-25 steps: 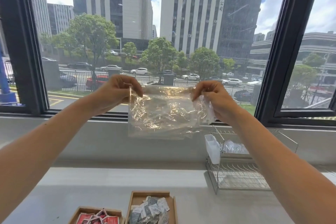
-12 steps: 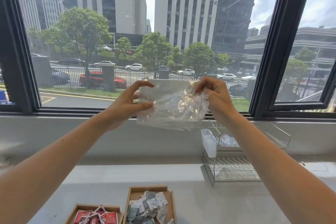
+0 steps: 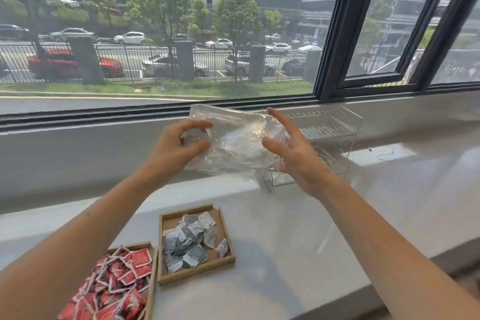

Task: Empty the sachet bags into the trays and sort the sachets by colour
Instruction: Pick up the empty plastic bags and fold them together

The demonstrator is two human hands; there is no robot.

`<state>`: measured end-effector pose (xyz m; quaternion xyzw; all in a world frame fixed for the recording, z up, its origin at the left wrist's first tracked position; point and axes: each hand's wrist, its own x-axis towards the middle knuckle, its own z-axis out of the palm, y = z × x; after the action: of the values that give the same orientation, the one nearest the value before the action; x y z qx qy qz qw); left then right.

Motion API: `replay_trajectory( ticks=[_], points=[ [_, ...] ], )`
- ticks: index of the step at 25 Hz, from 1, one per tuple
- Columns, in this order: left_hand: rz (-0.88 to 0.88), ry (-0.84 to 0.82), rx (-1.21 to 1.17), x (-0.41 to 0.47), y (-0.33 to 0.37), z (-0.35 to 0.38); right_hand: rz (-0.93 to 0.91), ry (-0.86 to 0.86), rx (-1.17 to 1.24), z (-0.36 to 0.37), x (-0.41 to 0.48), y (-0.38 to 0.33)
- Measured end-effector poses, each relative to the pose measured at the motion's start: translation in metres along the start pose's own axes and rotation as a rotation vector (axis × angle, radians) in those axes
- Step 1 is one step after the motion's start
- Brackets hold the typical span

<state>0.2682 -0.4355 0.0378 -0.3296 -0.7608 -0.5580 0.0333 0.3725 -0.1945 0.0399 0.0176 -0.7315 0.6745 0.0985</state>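
Note:
An empty clear plastic sachet bag hangs crumpled in the air above the back of the white counter. My left hand pinches its left edge between thumb and fingers. My right hand is at the bag's right side with its fingers spread, and no grip shows. Below, a wooden tray holds several grey and white sachets. Left of it, a second wooden tray is heaped with red sachets.
A wire dish rack stands on the counter behind my right hand, against the sill. A black-framed window runs along the back. The counter's front edge crosses the lower right corner.
Both hands have come down with the bag from window height to just above the counter. My right hand has opened its fingers off the bag's top edge. My view has tilted down, showing more of the trays.

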Motion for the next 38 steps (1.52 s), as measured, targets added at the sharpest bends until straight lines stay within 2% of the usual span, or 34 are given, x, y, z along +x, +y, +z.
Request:
replay_trajectory(
  ticks=[6, 12, 18, 23, 30, 38],
  points=[
    [-0.142, -0.288, -0.085, -0.027, -0.032, 0.084, 0.037, 0.204, -0.13, -0.035, -0.08, 0.068],
    [-0.191, -0.446, -0.077, -0.053, -0.036, 0.18, 0.19, 0.354, -0.208, -0.102, -0.153, 0.116],
    [-0.243, -0.675, -0.039, -0.074, -0.024, 0.326, 0.391, 0.465, -0.244, -0.197, -0.255, 0.164],
    [-0.243, -0.836, 0.068, -0.1, -0.022, 0.463, 0.501, 0.66, -0.128, -0.265, -0.348, 0.228],
    [-0.149, -1.095, 0.237, -0.157, -0.05, 0.598, 0.743, 0.992, 0.15, -0.28, -0.44, 0.311],
    [-0.104, -1.374, 0.331, -0.204, -0.129, 0.697, 1.076, 1.085, -0.025, -0.262, -0.463, 0.413]
  ],
)
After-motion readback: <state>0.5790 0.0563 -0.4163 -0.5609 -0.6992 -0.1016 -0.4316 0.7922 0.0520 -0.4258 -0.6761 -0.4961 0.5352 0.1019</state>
